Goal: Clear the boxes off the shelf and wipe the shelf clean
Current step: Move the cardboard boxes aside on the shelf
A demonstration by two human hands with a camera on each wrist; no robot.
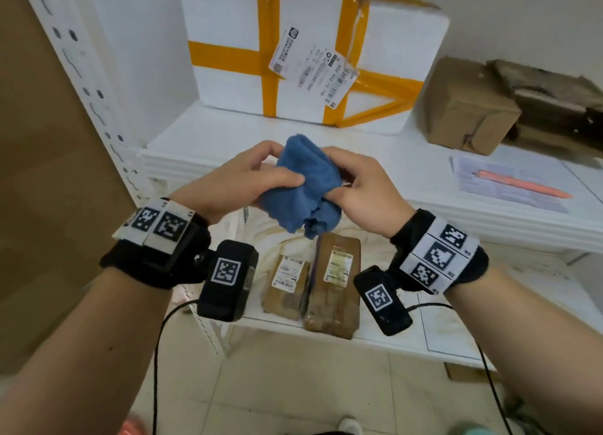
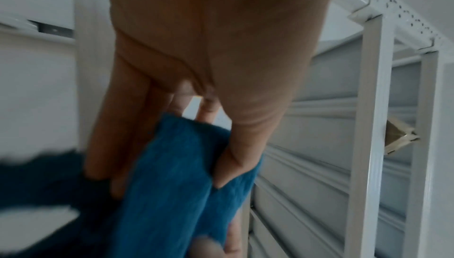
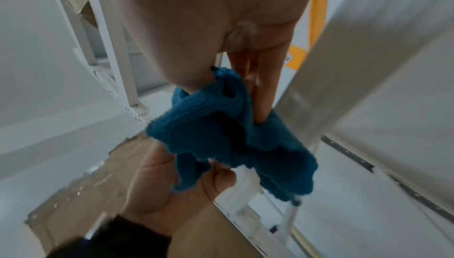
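A bunched blue cloth (image 1: 301, 186) hangs in the air in front of the white shelf (image 1: 424, 173), held by both hands. My left hand (image 1: 248, 180) pinches its left side between thumb and fingers; my right hand (image 1: 355, 186) pinches its lower right part. The left wrist view shows the cloth (image 2: 176, 180) under my thumb, and the right wrist view shows the cloth (image 3: 226, 132) draped between both hands. On the shelf stand a white foam box with orange tape (image 1: 310, 52) and a brown cardboard box (image 1: 470, 108).
A sheet of paper with an orange pen (image 1: 518, 183) lies at the shelf's right front. Two brown parcels (image 1: 313, 287) lie on the lower shelf below my hands. A brown panel (image 1: 49, 173) stands at the left beside the shelf's upright post (image 1: 81, 68).
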